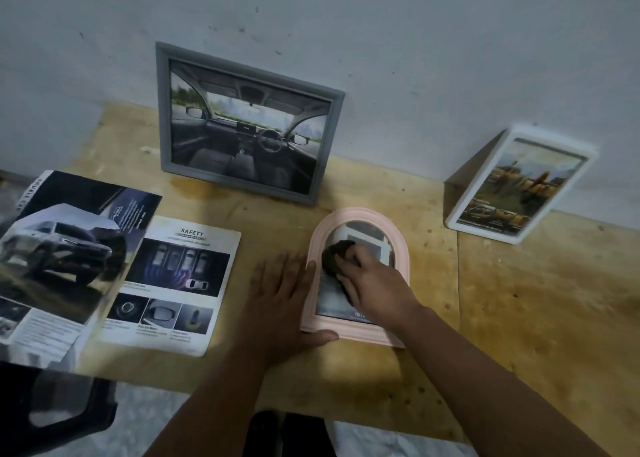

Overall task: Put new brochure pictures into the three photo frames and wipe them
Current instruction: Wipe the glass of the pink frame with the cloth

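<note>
A pale, scuffed wall (415, 41) backs a yellowish plywood tabletop (519, 300) with a rough, stained grain. Lying flat near its front edge is the pink frame (360, 333), arch-topped with a smooth moulded rim, a brochure picture under its glass. The right hand (375, 283) curls its fingers round a dark, crumpled cloth (334, 254) and presses it on the glass. The left hand (282, 304) lies flat with fingers straight and spread, its edge and thumb against the frame's left side and lower corner. Behind, a grey rectangular frame (164, 110) stands leaning at the wall, showing a car interior. To the right, a white frame (519, 238) with rounded corners stands tilted, holding a yellowish landscape print. To the left lie a glossy open brochure (69, 248) and a loose "SAFETY" page (173, 283), slightly curled.
</note>
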The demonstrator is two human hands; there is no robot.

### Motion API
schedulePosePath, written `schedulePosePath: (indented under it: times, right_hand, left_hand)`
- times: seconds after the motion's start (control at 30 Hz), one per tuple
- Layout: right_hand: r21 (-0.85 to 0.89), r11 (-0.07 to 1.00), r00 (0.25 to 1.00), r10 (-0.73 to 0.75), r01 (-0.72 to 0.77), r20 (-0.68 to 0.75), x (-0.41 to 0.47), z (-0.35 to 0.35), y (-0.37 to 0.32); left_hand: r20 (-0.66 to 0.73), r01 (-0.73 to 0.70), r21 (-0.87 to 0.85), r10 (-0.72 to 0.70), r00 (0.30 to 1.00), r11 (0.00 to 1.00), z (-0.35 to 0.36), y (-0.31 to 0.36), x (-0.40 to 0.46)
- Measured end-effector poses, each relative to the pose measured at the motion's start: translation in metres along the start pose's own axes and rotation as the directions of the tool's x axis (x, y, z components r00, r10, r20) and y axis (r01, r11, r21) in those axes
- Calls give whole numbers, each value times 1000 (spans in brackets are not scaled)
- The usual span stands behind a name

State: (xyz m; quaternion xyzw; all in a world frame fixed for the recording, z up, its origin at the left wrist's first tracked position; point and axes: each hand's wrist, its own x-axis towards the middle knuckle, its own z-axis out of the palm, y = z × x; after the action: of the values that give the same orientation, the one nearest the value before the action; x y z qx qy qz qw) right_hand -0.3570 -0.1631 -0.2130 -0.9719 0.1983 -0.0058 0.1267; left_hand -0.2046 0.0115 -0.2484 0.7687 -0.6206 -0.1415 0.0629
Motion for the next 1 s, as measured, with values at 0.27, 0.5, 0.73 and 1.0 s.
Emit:
schedulePosePath:
  times: [0.27, 0.5, 0.73, 1.0]
  right_hand:
    - [910, -103, 656, 661, -402, 365, -27, -46, -19]
    - [573, -819, 762, 353, -29, 543, -50, -58, -17]
    - [679, -734, 708, 487, 14, 512, -37, -57, -16]
    - [216, 867, 870, 479, -449, -118, 22, -13, 5]
  left_hand:
    - [-49, -10, -17, 9, 999, 1000, 1, 0, -1]
    - [-74, -19, 7, 20, 997, 1000, 1, -1, -1]
    - [-93, -18, 4, 18, 996, 1000, 0, 0, -2]
    - [-54, 20, 2, -20, 998, 1000, 2, 0, -1]
